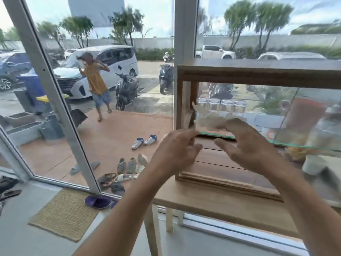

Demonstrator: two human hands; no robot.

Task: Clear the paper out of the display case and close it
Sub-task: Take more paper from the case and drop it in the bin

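Note:
A wood-framed display case (258, 74) stands on a wooden table (212, 202) by the window. Crumpled pale paper (206, 117) lies at the left end of its glass shelf (304, 147), blurred by motion. My left hand (175, 152) is at the case's left upright, with its fingers apart and the fingertips close to the frame. Just in front of and below the paper, my right hand (247, 145) has its fingers spread and nothing in it. Neither hand grips the paper.
Upturned clear glasses (221, 106) stand in a row behind the paper. A jar (324, 126) and a white cup (313, 164) are at the case's right. A woven mat (64, 215) and slippers (97, 201) lie on the floor left of the table.

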